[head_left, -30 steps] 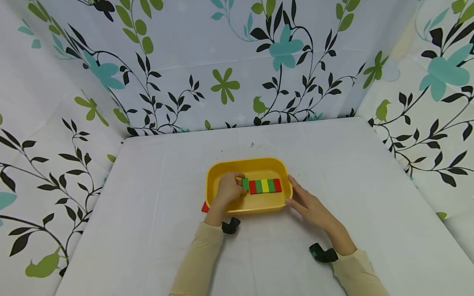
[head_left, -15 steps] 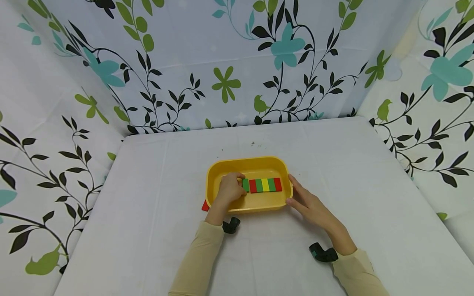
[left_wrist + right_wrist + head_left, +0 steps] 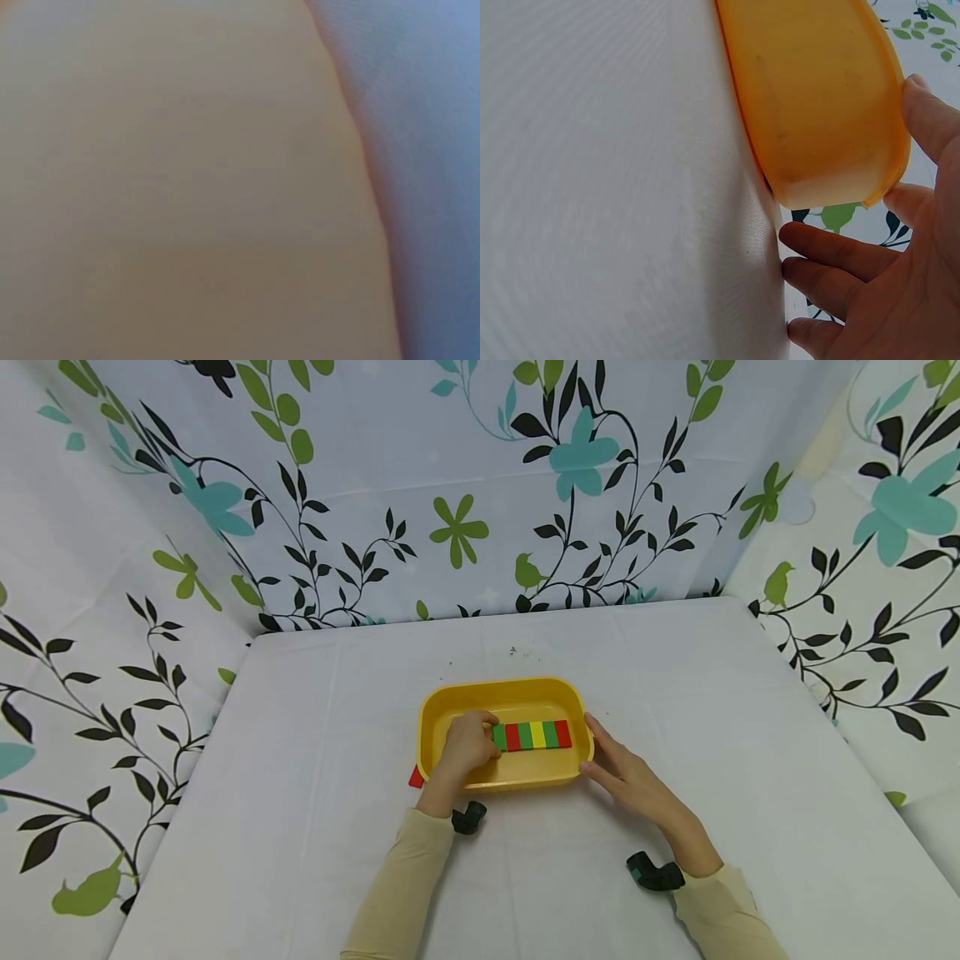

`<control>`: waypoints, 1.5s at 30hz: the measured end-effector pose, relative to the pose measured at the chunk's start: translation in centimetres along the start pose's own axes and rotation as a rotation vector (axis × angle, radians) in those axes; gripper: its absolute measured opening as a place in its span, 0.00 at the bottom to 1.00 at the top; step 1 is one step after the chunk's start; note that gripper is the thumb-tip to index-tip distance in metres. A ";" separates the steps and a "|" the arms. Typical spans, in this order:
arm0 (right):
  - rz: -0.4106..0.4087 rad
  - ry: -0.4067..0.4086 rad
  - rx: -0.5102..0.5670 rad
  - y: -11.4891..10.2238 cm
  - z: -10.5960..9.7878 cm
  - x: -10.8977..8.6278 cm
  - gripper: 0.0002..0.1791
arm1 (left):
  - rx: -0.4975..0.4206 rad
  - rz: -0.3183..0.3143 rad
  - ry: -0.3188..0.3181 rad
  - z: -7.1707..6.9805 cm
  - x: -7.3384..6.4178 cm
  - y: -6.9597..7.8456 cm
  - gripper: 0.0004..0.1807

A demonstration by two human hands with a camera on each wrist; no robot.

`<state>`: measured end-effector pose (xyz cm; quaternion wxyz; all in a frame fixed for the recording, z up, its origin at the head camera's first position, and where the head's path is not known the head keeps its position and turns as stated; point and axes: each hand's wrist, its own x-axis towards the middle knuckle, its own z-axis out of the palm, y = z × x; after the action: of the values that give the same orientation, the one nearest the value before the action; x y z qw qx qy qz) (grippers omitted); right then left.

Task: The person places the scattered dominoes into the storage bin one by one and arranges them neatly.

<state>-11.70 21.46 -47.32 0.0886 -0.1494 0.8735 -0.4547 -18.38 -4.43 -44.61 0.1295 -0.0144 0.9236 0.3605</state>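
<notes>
A yellow tray (image 3: 528, 772) holds a row of small blocks, coloured red, green and yellow (image 3: 537, 735). Reaching over its near left edge, my left hand (image 3: 465, 747) pinches the green block (image 3: 498, 737) at the row's left end, right against the red block beside it. My right hand (image 3: 626, 777) lies along the tray's right end, thumb and index finger touching the rim. In the right wrist view the other fingers (image 3: 829, 247) of that hand are spread and reach the tabletop beside the tray wall (image 3: 817, 112). A blurred beige surface fills most of the left wrist view.
A red piece (image 3: 416, 778) shows at the tray's lower left, partly hidden by it. Black wrist cameras (image 3: 656, 872) sit at both wrists. The white-covered table (image 3: 322, 777) is bordered by hanging cloth (image 3: 360, 485) with a leaf print.
My left hand has slid the green block slightly right, closing the gap to the red block. My right hand has stayed in place at the tray's right end.
</notes>
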 end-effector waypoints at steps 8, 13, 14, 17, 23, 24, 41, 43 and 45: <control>0.002 0.001 -0.002 0.1 0.0 0.0 0.42 | 0.016 -0.004 0.001 0.1 -0.1 0.1 0.27; 0.004 -0.003 -0.001 0.0 0.0 -0.1 0.42 | 0.036 0.008 -0.001 0.1 -0.1 0.1 0.27; 0.004 -0.004 -0.001 0.0 0.0 -0.1 0.42 | 0.039 0.008 -0.002 0.1 -0.1 0.1 0.27; 0.008 -0.005 -0.001 0.0 0.0 -0.1 0.42 | 0.036 -0.005 -0.010 0.1 -0.2 0.2 0.27; 0.013 -0.002 -0.011 0.1 0.0 0.0 0.42 | 0.030 -0.002 -0.015 0.1 -0.1 0.1 0.27; 0.012 -0.002 -0.011 0.1 0.0 0.0 0.42 | 0.034 0.007 -0.013 0.1 -0.1 0.1 0.27; 0.007 0.004 -0.001 0.1 0.0 0.0 0.42 | 0.034 0.055 -0.008 0.0 -0.2 0.1 0.31; 0.004 0.007 -0.001 0.1 0.0 0.0 0.42 | 0.012 0.070 0.019 -0.1 -0.3 0.1 0.32; 0.002 0.008 -0.002 0.1 0.0 0.0 0.42 | -0.020 0.106 0.074 -0.4 -0.5 0.2 0.33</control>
<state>-11.69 21.52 -47.39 0.0854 -0.1467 0.8744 -0.4545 -18.01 -4.60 -44.12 0.0759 0.0200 0.9235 0.3754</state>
